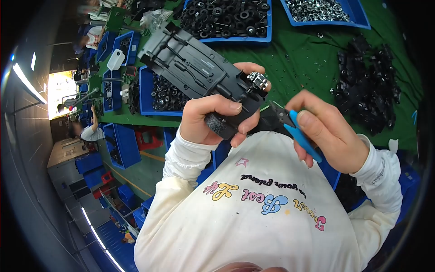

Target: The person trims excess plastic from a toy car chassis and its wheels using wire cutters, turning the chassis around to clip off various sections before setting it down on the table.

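My left hand (206, 115) is wrapped around a black toy car chassis (192, 65), tilted with its underside toward me. A chrome wheel hub (257, 80) shows at the near end of the chassis, on its right side. On the left side of that end sits a black tyre (221, 125), partly covered by my fingers. My right hand (333, 129) grips a pair of side cutters (299, 131) with blue handles. Their dark jaws are close to the right of the chassis end; whether they touch anything I cannot tell.
On the green cloth (299, 54) stand a blue bin of black tyres (226, 16) and a blue bin of chrome parts (321, 10). Black plastic parts (367, 84) are heaped at the right. Another bin of wheels (167, 93) stands left. A person (90, 131) is farther off.
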A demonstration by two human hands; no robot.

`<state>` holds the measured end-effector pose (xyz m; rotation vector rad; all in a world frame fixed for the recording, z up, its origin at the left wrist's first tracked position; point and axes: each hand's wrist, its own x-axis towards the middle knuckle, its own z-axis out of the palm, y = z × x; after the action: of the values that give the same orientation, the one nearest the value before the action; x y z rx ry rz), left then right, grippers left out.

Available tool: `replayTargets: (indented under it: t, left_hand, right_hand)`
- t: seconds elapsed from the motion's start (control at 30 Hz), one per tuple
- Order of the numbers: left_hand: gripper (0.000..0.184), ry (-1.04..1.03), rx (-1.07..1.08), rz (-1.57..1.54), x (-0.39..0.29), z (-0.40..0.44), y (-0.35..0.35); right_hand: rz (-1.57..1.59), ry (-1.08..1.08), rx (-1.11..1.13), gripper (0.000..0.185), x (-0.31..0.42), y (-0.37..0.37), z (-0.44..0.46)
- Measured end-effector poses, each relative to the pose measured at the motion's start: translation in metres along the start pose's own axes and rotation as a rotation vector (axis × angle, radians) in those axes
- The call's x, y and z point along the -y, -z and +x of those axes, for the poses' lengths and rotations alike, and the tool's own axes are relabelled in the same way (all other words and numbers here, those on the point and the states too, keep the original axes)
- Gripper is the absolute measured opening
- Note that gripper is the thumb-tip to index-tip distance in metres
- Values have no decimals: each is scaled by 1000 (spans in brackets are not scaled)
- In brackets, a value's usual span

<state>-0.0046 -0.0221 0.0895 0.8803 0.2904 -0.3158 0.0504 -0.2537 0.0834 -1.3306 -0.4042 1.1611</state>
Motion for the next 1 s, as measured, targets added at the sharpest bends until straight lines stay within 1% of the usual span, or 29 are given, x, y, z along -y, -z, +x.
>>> replayTargets:
  t: [0.03, 0.07, 0.13, 0.2, 0.23, 0.3, 0.33, 0.4, 0.5, 0.57, 0.7, 0.77, 0.8, 0.87, 1.0]
  left_hand:
    - [70, 12, -28, -65, 2, 0, -2]
    - [71, 24, -9, -51, 3, 0, 0]
    - [71, 29, -5, -42, 7, 0, 0]
    - [71, 28, 2, -34, 9, 1, -1]
    - [71, 31, -7, -26, 9, 0, -3]
    - [71, 37, -16, -20, 10, -1, -4]
    - [71, 39, -10, -10, 10, -1, -4]
    - [71, 42, -3, -2, 10, -2, -6]
    - [72, 16, -25, 48, 10, -5, -12]
    - [71, -1, -88, 146, 11, -7, -14]
    - [69, -5, -61, 199, 9, -9, -25]
    - [67, -32, -138, 283, 15, -8, -22]
    - [67, -31, -137, 283, 14, -8, -19]
    - [59, -21, -42, 330, 11, -9, -14]
    - [57, -74, -80, 408, 16, -8, -16]
  right_hand:
    - [4, 7, -69, 45, -1, -4, 0]
    - [10, 13, -137, 42, -1, -7, 0]
    - [-13, 16, -145, 41, -1, -7, 1]
    - [-141, 117, -185, 43, -8, -9, 4]
    - [-140, 117, -186, 43, -10, -11, 5]
    - [-183, 207, -288, 46, -13, -15, 7]
    - [-182, 206, -290, 46, -12, -14, 7]
    - [-288, 188, -266, 46, -8, -12, 6]
    - [-276, 167, -288, 47, -9, -13, 8]
    - [-310, 159, -292, 46, -6, -12, 9]
    - [-327, 179, -324, 46, -6, -14, 10]
    - [-351, 187, -335, 46, -7, -14, 11]
    - [-376, 195, -346, 45, -8, -14, 11]
    - [-389, 197, -351, 45, -7, -14, 11]
    - [-412, 210, -381, 43, -6, -14, 11]
